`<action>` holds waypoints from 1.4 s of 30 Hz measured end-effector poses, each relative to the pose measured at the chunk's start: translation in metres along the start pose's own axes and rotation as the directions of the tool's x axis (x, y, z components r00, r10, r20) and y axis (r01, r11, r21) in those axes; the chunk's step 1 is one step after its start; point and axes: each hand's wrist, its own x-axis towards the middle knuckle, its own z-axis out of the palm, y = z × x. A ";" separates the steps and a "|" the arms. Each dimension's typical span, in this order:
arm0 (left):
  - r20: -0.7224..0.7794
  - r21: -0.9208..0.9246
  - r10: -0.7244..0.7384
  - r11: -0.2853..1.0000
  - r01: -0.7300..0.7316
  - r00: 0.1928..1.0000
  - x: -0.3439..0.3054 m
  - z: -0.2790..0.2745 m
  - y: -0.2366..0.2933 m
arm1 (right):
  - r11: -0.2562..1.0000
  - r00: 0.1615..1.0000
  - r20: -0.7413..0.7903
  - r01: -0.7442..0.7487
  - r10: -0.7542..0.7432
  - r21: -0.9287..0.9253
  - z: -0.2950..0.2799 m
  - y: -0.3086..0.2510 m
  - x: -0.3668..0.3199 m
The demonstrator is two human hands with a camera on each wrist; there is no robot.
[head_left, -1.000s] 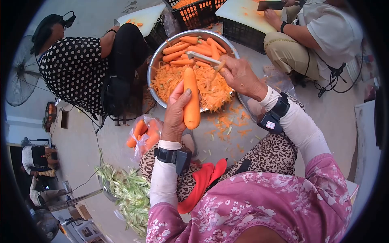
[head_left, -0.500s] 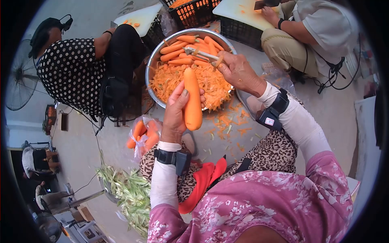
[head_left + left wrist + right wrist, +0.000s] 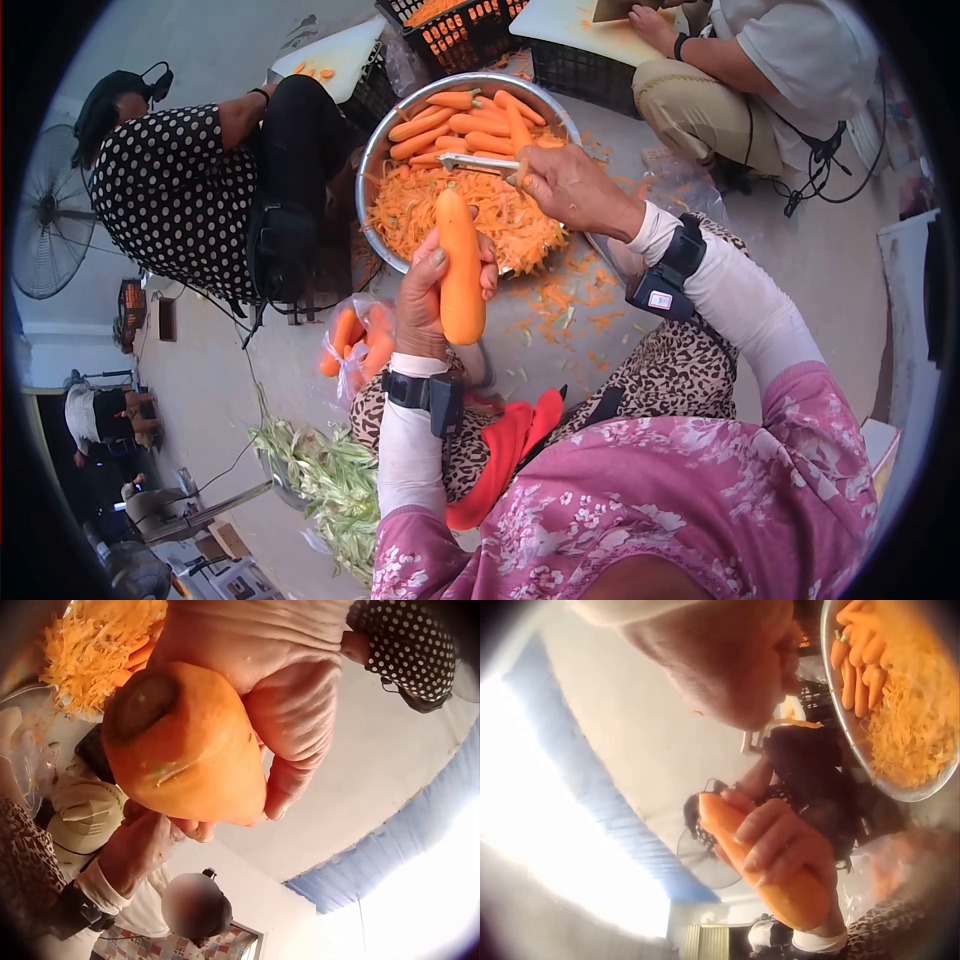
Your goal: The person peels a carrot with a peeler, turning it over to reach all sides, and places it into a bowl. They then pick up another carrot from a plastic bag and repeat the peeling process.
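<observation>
A thick, smooth carrot (image 3: pixel 460 270) is gripped in my left hand (image 3: pixel 422 300), held upright in the head view with fingers behind it and the thumb along its side. Its blunt end with a dark round patch fills much of the left wrist view. My right hand (image 3: pixel 588 192) holds a metal peeler (image 3: pixel 478 163), which sits just beyond the carrot's far tip, over the basin. A strip of peel (image 3: pixel 799 722) hangs at the peeler in the right wrist view. Below both hands stands a metal basin (image 3: pixel 364 190) with whole carrots (image 3: pixel 480 124) at its far side and heaped peelings (image 3: pixel 410 215) nearer.
Scraps of peel (image 3: pixel 565 300) litter the floor right of the basin. At left lie a plastic bag of carrots (image 3: pixel 357 345) and a heap of pale green leaves (image 3: pixel 325 480). Two people sit opposite by cutting boards (image 3: pixel 590 30); a black crate (image 3: pixel 470 35) stands between them.
My left hand has drawn the carrot nearer to my body and slightly left. The right hand with the peeler has shifted a little left and down. The person at right has moved the knife.
</observation>
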 end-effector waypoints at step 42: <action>-0.519 -0.113 0.054 0.985 -0.131 0.853 0.015 -0.027 -0.005 | 0.991 0.986 0.162 0.065 -0.045 -0.117 0.010 -0.004 0.008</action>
